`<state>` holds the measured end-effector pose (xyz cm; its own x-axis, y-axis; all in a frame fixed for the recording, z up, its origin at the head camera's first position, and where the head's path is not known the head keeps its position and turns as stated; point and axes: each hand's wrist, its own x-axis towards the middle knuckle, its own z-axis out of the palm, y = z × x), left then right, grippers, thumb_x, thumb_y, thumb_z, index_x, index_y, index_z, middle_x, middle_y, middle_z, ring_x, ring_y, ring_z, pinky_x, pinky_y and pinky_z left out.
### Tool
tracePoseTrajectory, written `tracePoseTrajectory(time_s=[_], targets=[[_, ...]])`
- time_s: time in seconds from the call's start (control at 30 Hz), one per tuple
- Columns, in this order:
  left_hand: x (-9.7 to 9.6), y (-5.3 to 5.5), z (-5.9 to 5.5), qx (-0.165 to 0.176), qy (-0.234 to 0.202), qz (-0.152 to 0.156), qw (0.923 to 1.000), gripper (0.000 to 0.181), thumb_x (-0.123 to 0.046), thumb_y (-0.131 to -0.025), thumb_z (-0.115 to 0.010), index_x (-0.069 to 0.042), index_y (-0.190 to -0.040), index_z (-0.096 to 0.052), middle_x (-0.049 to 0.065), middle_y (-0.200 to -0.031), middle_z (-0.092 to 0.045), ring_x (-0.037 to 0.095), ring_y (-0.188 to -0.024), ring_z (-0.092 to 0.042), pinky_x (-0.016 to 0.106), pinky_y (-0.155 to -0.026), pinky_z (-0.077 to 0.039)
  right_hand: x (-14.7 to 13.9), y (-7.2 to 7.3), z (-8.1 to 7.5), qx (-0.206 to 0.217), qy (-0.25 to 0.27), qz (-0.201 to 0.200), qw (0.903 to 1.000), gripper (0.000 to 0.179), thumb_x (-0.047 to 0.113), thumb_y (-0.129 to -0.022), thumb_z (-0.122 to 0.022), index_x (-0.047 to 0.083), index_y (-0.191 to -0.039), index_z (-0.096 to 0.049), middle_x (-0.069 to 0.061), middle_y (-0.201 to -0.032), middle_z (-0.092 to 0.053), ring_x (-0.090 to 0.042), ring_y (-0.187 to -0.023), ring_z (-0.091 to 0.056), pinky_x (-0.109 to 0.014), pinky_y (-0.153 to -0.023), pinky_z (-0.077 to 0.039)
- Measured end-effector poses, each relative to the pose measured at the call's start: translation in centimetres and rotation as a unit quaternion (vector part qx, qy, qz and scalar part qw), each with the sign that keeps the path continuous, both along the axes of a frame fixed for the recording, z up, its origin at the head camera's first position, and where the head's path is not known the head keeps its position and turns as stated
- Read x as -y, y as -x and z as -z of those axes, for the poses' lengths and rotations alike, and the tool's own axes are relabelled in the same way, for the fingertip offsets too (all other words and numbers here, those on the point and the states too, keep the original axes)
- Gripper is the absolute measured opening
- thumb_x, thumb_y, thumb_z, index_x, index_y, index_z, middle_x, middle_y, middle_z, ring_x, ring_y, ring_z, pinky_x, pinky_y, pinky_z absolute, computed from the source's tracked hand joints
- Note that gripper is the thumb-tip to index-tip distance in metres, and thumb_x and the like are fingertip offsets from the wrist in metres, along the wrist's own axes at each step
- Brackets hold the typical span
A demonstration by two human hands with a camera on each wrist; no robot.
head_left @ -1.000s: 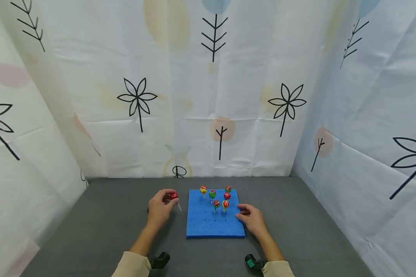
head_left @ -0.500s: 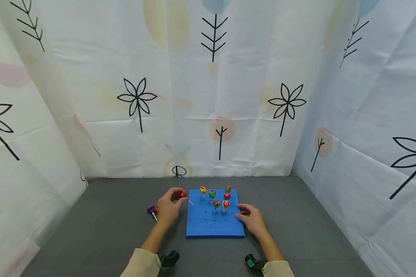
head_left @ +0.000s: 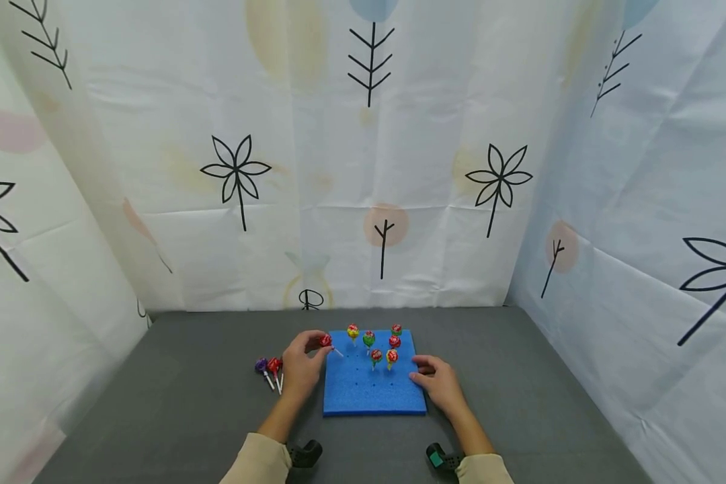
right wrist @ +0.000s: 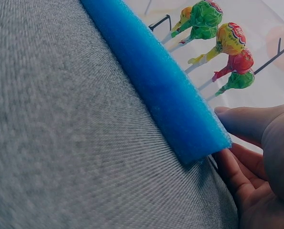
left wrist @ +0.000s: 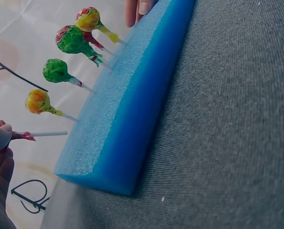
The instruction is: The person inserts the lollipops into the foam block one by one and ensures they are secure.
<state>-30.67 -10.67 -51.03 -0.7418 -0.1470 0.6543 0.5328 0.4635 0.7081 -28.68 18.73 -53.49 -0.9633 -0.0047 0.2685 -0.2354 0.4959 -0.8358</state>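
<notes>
My left hand [head_left: 302, 366] pinches a red-wrapped lollipop [head_left: 325, 340] by its head, just over the left edge of a blue foam board [head_left: 372, 400]. The lollipop's white stick [left wrist: 51, 134] points toward the board, slanting slightly down in the head view. At the opposite edge, my right hand [head_left: 440, 384] holds the board, thumb [right wrist: 242, 119] at its top and fingers at the side and underneath. Several lollipops stand upright in the foam, among them a yellow one [head_left: 353, 331], a green one [head_left: 369, 339] and a red one [head_left: 394, 342].
Left of the board, a purple lollipop [head_left: 261, 366] and red lollipops [head_left: 275, 365] lie together on the grey tabletop [head_left: 187, 403]. Small holes dot the board's front half. A patterned white curtain [head_left: 339, 168] hangs behind and at both sides.
My left hand has carried the red lollipop rightward from beside the board to its left edge, uncovering the lollipops lying on the table. The right hand has stayed at the board.
</notes>
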Motion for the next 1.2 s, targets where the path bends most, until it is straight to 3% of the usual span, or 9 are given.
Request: tracePoseTrajectory(time_s=[0.43,0.6,0.97,1.2], targets=[[-1.2,0.6,0.2,-0.016,0.034,-0.005,0.9993,0.026,0.002,-0.077,-0.080,-0.006,-0.098,-0.068,0.005,-0.094,-0.066,0.021,-0.085,-0.066,0.038,-0.075,-0.056,0.2,-0.1,-0.1,0.006,-0.001,0.008,1.0000,0.029,0.002,-0.084,-0.075,0.000,-0.111,-0.068,-0.011,-0.104,-0.067,-0.023,-0.091,-0.063,-0.038,-0.078,-0.054],[-1.5,0.8,0.1,0.000,0.061,-0.006,0.9981,0.025,0.000,-0.077,-0.080,-0.009,-0.097,-0.068,0.003,-0.096,-0.066,0.017,-0.087,-0.065,0.035,-0.077,-0.056,0.1,-0.1,-0.1,0.009,-0.002,0.007,0.9999,0.029,0.002,-0.083,-0.075,0.000,-0.111,-0.068,-0.011,-0.104,-0.067,-0.023,-0.091,-0.062,-0.040,-0.079,-0.054],[-2.1,1.2,-0.5,-0.002,0.110,0.030,0.9934,0.022,-0.001,-0.079,-0.079,-0.007,-0.097,-0.070,0.005,-0.099,-0.066,0.020,-0.088,-0.065,0.036,-0.078,-0.055,0.1,0.0,-0.1,0.017,-0.002,0.008,0.9998,0.029,0.002,-0.084,-0.074,0.000,-0.112,-0.068,-0.011,-0.105,-0.067,-0.024,-0.092,-0.062,-0.040,-0.080,-0.054],[-2.5,1.3,-0.7,0.012,0.135,0.033,0.9903,0.019,-0.006,-0.081,-0.079,-0.009,-0.098,-0.071,0.002,-0.097,-0.066,0.018,-0.089,-0.064,0.036,-0.078,-0.055,0.1,0.0,0.0,0.016,-0.005,0.007,0.9998,0.029,0.004,-0.084,-0.074,-0.001,-0.112,-0.068,-0.011,-0.105,-0.067,-0.024,-0.092,-0.062,-0.041,-0.080,-0.054]])
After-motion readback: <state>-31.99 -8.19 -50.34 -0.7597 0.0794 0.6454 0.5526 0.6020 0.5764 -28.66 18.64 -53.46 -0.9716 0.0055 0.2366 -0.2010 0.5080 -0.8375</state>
